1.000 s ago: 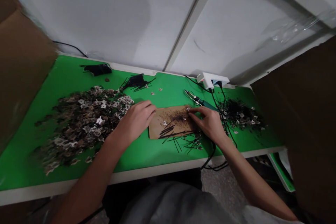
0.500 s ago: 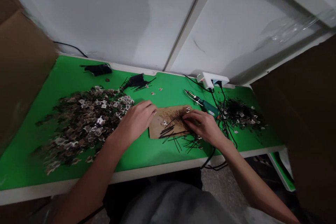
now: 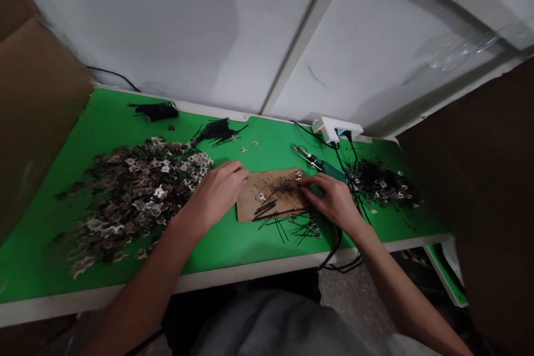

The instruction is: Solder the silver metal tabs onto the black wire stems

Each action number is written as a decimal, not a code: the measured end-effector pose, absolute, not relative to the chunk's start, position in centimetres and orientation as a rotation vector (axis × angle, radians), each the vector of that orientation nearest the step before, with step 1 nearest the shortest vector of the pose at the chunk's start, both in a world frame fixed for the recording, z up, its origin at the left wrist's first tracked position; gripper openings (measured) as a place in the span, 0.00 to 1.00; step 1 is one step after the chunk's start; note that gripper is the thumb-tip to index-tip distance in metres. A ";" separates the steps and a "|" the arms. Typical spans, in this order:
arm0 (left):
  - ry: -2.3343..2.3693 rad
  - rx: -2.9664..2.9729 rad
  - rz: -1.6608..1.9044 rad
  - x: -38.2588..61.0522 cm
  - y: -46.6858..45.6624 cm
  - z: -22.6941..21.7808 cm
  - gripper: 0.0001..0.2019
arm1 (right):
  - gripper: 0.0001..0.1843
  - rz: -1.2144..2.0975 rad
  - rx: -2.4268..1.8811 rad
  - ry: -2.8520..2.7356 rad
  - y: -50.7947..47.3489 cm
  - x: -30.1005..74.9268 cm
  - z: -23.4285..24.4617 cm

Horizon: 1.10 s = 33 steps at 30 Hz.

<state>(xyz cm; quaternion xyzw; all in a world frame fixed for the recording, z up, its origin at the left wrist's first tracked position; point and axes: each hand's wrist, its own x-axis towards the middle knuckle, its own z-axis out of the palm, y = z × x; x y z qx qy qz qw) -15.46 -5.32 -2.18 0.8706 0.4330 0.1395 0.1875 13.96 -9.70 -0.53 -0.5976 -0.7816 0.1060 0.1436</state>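
My left hand (image 3: 223, 186) is closed in a pinch beside the left edge of a brown board (image 3: 248, 208); a small pale piece (image 3: 246, 181) just shows at its fingertips. At the board's right edge, my right hand (image 3: 331, 197) has thumb and forefinger pressed together; what they hold, if anything, is hidden. Dark scorch marks cover the middle of the board. On it lie short black sticks (image 3: 266, 209) and a white cut-out piece (image 3: 262, 196). Another white piece (image 3: 298, 176) sits near its upper right corner. Thin black sticks (image 3: 281, 228) lie along the front edge.
A big heap of small brown and white pieces (image 3: 137, 194) spreads at the left. Behind are two bundles of black sticks (image 3: 156, 111). A green-handled soldering iron (image 3: 329, 169), a white power strip (image 3: 337, 127) with cables, and a darker pile (image 3: 381, 181) stand right. Cardboard flanks the green table.
My right hand has moved slightly right, from over the scorched part of the board to its right edge, covering more of the soldering iron's handle. My left hand stays nearly still.
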 end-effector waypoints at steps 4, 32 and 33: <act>1.226 2.449 0.377 -15.4 -5.3 -2.3 0.11 | 0.06 0.298 -1.719 -2.253 -9.7 13.9 -0.5; 1.285 2.343 0.568 -15.8 -5.5 -2.7 0.14 | 0.06 0.529 -1.358 -2.470 -5.5 3.3 -0.5; 1.295 2.345 0.556 -15.8 -5.6 -2.7 0.15 | 0.05 0.533 -1.356 -2.465 -5.4 3.2 -0.6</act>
